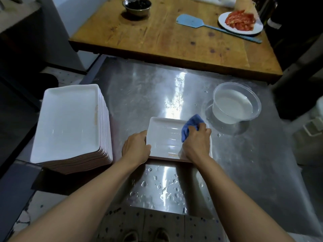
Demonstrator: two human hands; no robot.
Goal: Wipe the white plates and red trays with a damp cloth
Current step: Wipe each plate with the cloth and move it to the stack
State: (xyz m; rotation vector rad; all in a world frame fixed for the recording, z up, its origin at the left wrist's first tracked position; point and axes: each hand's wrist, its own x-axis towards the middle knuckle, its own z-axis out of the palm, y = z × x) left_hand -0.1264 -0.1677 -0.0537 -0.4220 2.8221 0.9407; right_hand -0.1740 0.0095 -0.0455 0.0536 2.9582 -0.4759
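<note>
Head view: wet, glossy white rectangular plate (162,137), shallow rim.

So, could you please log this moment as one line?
left hand steadies white plate | right hand wipes it with blue cloth | plate stack waits

I can read no text anywhere; faint orange marks on the white plate (164,137) near its front edge stay illegible.
</note>
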